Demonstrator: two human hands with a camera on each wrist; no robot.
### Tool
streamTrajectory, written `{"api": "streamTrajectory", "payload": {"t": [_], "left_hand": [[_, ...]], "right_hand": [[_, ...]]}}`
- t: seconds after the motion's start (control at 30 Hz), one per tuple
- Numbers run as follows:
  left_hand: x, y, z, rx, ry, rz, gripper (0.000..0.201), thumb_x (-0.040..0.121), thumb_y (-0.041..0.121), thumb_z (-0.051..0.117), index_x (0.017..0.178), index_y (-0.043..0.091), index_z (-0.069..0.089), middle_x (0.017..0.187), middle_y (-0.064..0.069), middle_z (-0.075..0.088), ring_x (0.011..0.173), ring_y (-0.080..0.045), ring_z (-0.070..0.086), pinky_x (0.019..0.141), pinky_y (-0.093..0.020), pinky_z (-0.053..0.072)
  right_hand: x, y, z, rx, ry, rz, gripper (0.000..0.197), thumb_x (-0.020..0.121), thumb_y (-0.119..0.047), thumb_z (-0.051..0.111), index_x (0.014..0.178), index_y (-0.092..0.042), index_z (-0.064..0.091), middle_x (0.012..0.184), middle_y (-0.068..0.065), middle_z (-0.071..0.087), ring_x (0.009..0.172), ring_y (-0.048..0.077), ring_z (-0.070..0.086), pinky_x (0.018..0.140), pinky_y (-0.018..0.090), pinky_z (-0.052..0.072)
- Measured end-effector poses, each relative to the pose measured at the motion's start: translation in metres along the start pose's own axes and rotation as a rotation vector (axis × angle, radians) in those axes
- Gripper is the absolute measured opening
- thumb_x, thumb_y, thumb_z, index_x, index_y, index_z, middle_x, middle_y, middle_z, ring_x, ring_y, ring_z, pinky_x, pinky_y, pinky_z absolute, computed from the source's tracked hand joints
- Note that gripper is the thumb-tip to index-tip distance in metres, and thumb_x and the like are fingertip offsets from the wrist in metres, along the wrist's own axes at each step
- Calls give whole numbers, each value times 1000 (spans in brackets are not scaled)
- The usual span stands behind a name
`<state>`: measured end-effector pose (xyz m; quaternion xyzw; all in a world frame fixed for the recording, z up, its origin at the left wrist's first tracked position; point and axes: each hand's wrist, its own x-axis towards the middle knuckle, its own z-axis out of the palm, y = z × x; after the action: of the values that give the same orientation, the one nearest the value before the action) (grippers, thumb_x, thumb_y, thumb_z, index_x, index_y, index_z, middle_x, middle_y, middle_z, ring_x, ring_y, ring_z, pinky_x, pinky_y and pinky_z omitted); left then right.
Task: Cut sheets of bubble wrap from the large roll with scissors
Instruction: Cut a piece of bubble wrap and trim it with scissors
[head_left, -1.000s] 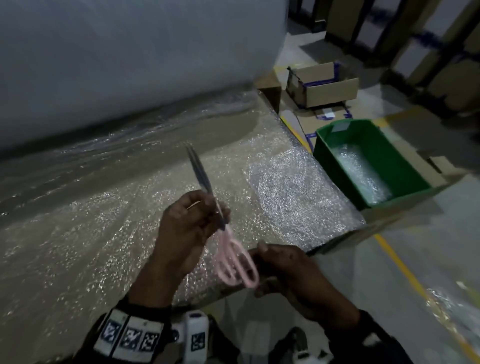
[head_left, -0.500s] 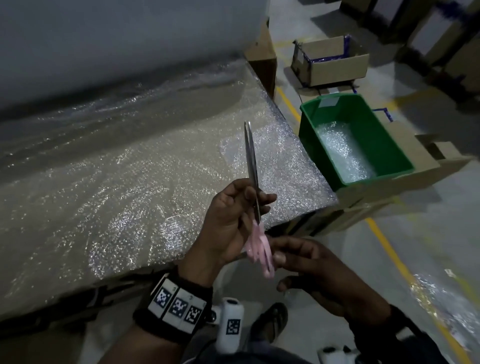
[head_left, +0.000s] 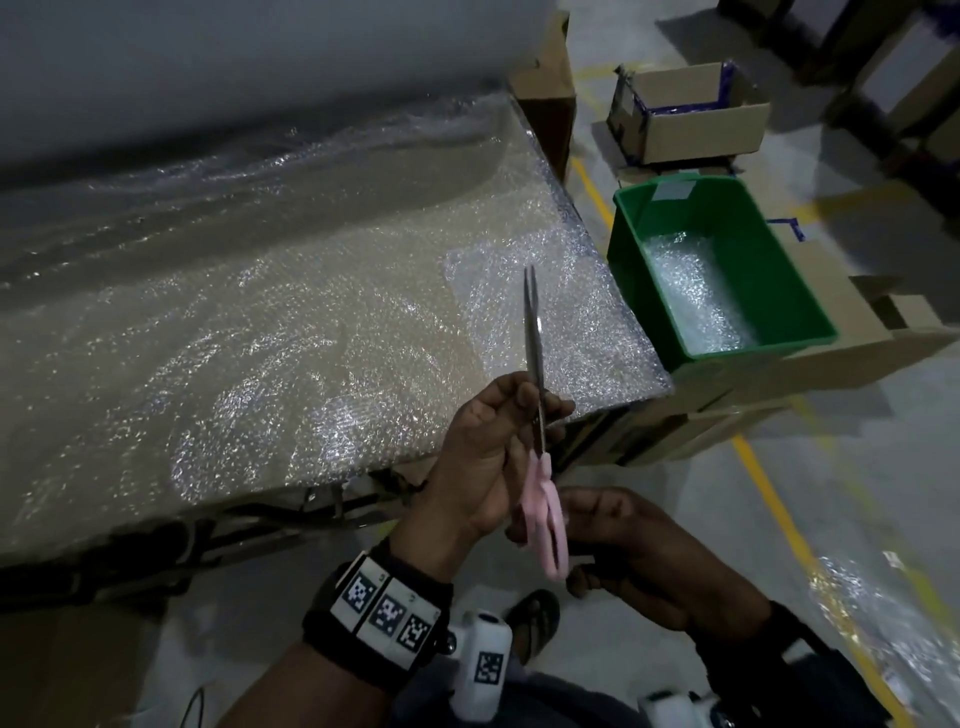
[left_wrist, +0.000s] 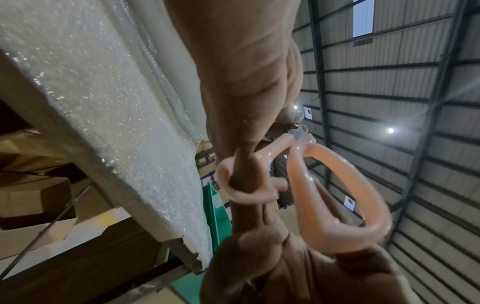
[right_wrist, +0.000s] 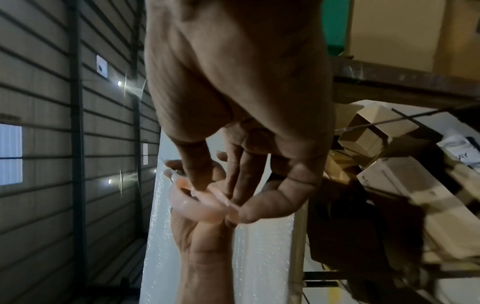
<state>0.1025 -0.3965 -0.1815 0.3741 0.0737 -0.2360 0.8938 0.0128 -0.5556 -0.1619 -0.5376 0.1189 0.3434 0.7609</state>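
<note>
Pink scissors upright between my two hands, low and centre in the head view.

My left hand grips the closed blades just above the pivot, points up; my right hand has its thumb through the small pink loop, fingers curled under the large one, tips hidden. Beyond, the unrolled bubble wrap covers the table, a smaller cut sheet lying on its right part. The large roll fills the upper left, cut off. Right of the table, a green crate holds bubble wrap; its white label is unreadable. An open cardboard box sits behind.
</note>
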Motion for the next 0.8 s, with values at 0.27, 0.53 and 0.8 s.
{"api": "streamTrajectory", "payload": {"t": [0.27,0.53,0.8], "left_hand": [[-16,-2,-14,75,116,-5,24,83,10,75,106,9,68,93,-14,77,87,-25,75,75,-35,61],[-28,11,-19,237,128,73,36,90,18,68,124,5,70,116,-18,77,108,-31,74,89,-43,61],[-28,29,-30,111,152,99,25,91,8,68,113,-2,70,108,-24,77,96,-35,77,80,-40,65]], "right_hand": [[10,16,1,-104,257,101,16,90,-18,77,102,-9,83,104,13,80,85,24,69,62,30,44],[9,12,7,-787,670,-258,7,84,-43,83,86,-36,80,86,-26,76,81,-14,67,69,12,47],[-18,-3,12,-760,823,-720,11,78,-26,90,78,-29,80,65,-16,73,54,0,67,55,12,48]]}}
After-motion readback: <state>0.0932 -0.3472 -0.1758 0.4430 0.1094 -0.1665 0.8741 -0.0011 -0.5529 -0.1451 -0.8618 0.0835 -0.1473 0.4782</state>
